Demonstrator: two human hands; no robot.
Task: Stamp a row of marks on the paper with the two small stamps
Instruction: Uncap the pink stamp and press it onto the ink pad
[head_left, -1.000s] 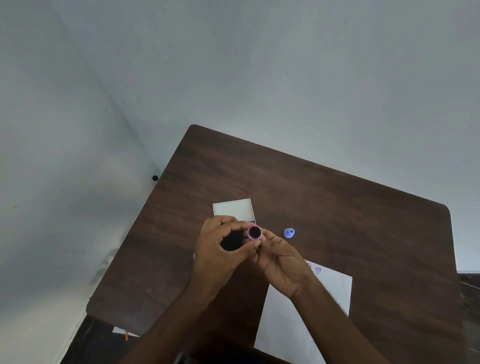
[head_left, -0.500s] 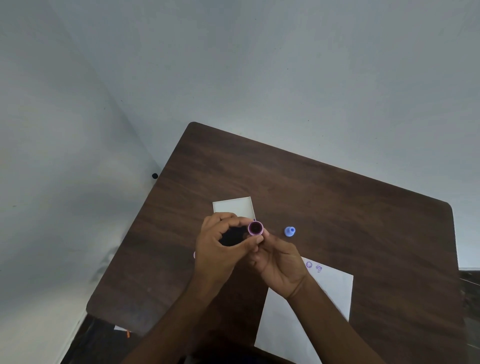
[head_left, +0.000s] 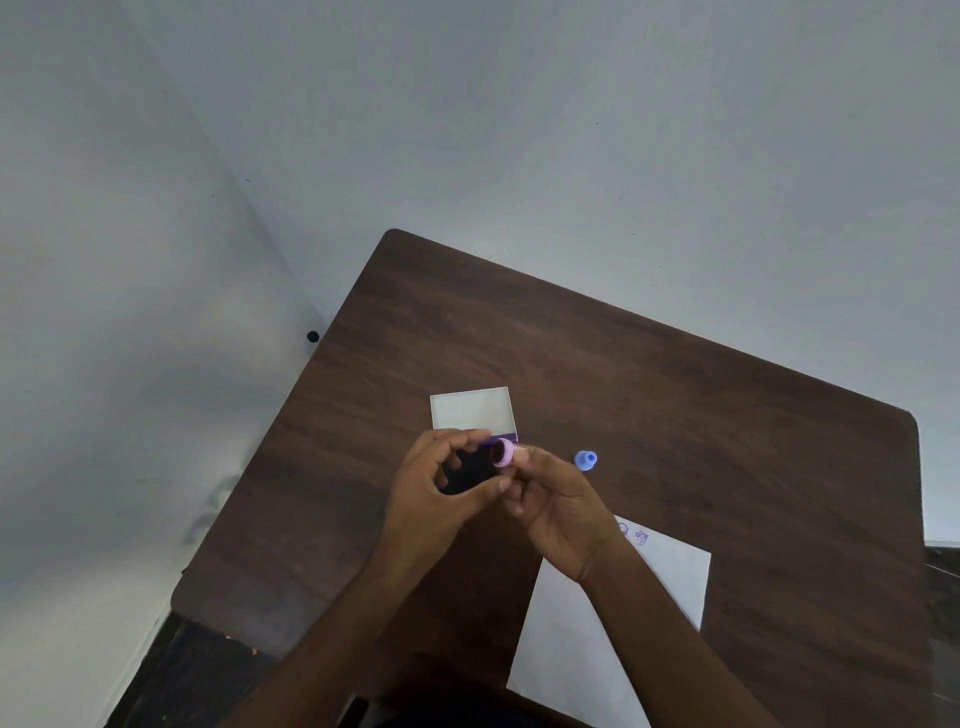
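Observation:
A small pink stamp (head_left: 503, 452) is held above the table between both hands, its dark round end tilted toward the left. My left hand (head_left: 441, 493) curls around it, index fingertip on its top. My right hand (head_left: 563, 509) pinches it from the right. A small blue stamp (head_left: 586, 460) stands alone on the table just right of the hands. The white paper (head_left: 597, 623) lies at the near right, partly under my right forearm, with two purple marks (head_left: 632, 533) near its far corner.
A shallow white box (head_left: 471, 410) with a purple edge sits on the dark wooden table (head_left: 675, 389) just beyond the hands. The table stands against a pale wall at the back and left, and a small black object (head_left: 312, 336) lies off its left edge.
The pink stamp has turned so its dark round end faces left rather than up at me. Both hands stayed together on it and barely shifted.

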